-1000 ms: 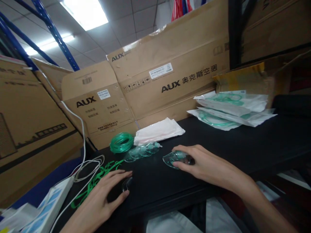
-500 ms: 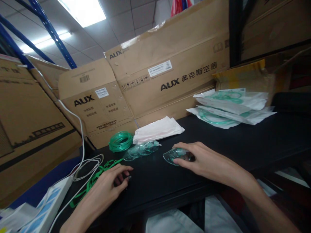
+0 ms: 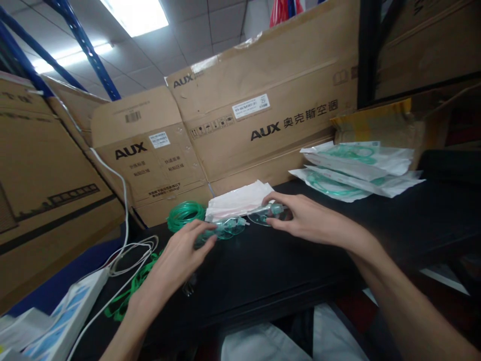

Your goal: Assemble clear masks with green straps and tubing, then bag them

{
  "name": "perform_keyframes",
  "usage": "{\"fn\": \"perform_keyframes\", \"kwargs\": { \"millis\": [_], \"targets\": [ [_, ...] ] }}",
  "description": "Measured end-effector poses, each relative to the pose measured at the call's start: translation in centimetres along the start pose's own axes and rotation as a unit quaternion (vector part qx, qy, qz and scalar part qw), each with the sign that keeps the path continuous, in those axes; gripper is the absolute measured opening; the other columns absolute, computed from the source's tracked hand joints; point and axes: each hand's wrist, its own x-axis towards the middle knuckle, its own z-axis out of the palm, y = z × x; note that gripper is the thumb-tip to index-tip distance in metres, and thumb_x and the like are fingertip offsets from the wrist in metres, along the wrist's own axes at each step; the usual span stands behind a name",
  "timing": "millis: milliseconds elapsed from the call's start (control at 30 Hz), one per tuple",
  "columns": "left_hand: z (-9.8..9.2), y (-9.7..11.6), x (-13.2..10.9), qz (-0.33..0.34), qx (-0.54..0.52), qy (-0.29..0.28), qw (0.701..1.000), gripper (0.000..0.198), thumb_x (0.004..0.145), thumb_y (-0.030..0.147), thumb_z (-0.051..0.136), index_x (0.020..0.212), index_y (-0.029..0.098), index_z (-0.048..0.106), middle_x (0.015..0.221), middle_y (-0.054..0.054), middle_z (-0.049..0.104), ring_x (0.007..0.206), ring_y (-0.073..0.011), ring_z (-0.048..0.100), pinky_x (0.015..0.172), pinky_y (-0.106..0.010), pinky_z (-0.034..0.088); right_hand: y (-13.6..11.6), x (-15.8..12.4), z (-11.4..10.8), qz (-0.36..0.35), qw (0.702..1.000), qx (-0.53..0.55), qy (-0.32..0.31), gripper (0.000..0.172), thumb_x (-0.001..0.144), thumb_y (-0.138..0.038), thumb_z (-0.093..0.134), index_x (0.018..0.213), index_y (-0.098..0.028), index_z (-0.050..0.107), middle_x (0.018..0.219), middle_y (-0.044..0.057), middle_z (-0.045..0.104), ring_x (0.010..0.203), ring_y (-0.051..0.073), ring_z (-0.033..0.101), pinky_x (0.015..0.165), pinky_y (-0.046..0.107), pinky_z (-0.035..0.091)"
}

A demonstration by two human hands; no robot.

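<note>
My right hand (image 3: 291, 213) holds a clear green oxygen mask (image 3: 256, 216) by its narrow connector end, thumb below and fingers above. The mask is just above the black table, beside a row of nested clear masks (image 3: 233, 228). My left hand (image 3: 186, 245) reaches over the left end of that row, thumb and fingers apart around it. Whether its fingertips touch the masks I cannot tell. A coil of green tubing (image 3: 185, 215) lies behind my left hand. Green elastic straps (image 3: 137, 283) are partly hidden under my left forearm. Small shiny metal pieces (image 3: 188, 287) lie near my left wrist.
White paper-like sheets (image 3: 238, 200) lie behind the masks. Packs with green tubing (image 3: 356, 170) are stacked at the right rear. Cardboard panels (image 3: 225, 145) stand along the back. A white cable (image 3: 126, 200) and a white-and-blue box (image 3: 62, 321) are at the left.
My right hand has moved the held mask back and slightly left, toward the nested masks. My left hand has moved forward and right, from the straps to the row's left end.
</note>
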Motion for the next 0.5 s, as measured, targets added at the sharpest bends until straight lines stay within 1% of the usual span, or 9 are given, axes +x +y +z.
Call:
{"fn": "perform_keyframes", "kwargs": {
  "millis": [33,100,133,200,300,400,500],
  "targets": [
    [0.2,0.1,1.0,0.014,0.005,0.007,1.0,0.035,0.1,0.043,0.049,0.12,0.022,0.07,0.124,-0.008,0.069,0.116,-0.028,0.064,0.103,-0.042,0.047,-0.2,0.8,-0.2,-0.016,1.0,-0.017,-0.007,0.035,0.092,-0.038,0.062,0.124,-0.022,0.062,0.092,0.005,0.071,0.079,0.021,0.066,0.069,0.027,0.044],
    [0.7,0.1,2.6,0.038,0.008,0.007,0.999,0.036,0.101,0.041,0.048,0.123,0.021,0.069,0.125,-0.009,0.069,0.117,-0.0291,0.064,0.104,-0.043,0.047,-0.6,2.4,-0.4,-0.046,0.997,-0.051,-0.034,0.038,0.091,-0.04,0.064,0.123,-0.019,0.062,0.093,0.007,0.073,0.079,0.022,0.065,0.066,0.027,0.042],
    [0.9,-0.1,3.3,0.048,0.005,0.002,0.999,0.036,0.102,0.04,0.048,0.123,0.022,0.069,0.125,-0.009,0.069,0.117,-0.0294,0.064,0.104,-0.044,0.047,-0.6,3.2,-0.4,-0.053,0.996,-0.058,-0.048,0.04,0.09,-0.041,0.065,0.123,-0.018,0.062,0.094,0.008,0.073,0.08,0.023,0.066,0.065,0.027,0.042],
    [1.4,-0.5,4.3,0.064,-0.005,-0.013,0.998,0.033,0.102,0.039,0.048,0.119,0.023,0.071,0.123,-0.008,0.071,0.115,-0.0292,0.066,0.102,-0.043,0.048,-0.4,4.8,-0.2,-0.068,0.993,-0.065,-0.072,0.039,0.089,-0.043,0.069,0.12,-0.019,0.067,0.1,0.009,0.075,0.085,0.023,0.068,0.067,0.027,0.044],
    [1.9,-1.2,5.0,0.075,-0.018,-0.023,0.997,0.029,0.101,0.038,0.052,0.114,0.023,0.073,0.121,-0.007,0.072,0.113,-0.0278,0.067,0.101,-0.04,0.048,0.3,6.7,0.7,-0.08,0.991,-0.073,-0.081,0.037,0.088,-0.039,0.072,0.119,-0.018,0.072,0.112,0.011,0.076,0.1,0.025,0.07,0.078,0.028,0.048],
    [2.2,-1.6,5.1,0.069,-0.023,-0.021,0.997,0.027,0.099,0.039,0.055,0.113,0.023,0.072,0.12,-0.008,0.074,0.112,-0.0275,0.068,0.098,-0.039,0.049,0.9,7.9,1.8,-0.084,0.991,-0.08,-0.059,0.042,0.091,-0.036,0.07,0.126,-0.014,0.069,0.123,0.016,0.073,0.114,0.029,0.066,0.089,0.032,0.048],
    [2.1,-1.6,5.1,0.062,-0.031,-0.023,0.997,0.027,0.098,0.04,0.055,0.111,0.023,0.072,0.118,-0.007,0.074,0.109,-0.0268,0.069,0.096,-0.037,0.05,1.0,8.5,2.7,-0.095,0.99,-0.084,-0.057,0.046,0.091,-0.036,0.071,0.13,-0.011,0.067,0.128,0.019,0.07,0.12,0.031,0.063,0.094,0.034,0.047]
  ]
}}
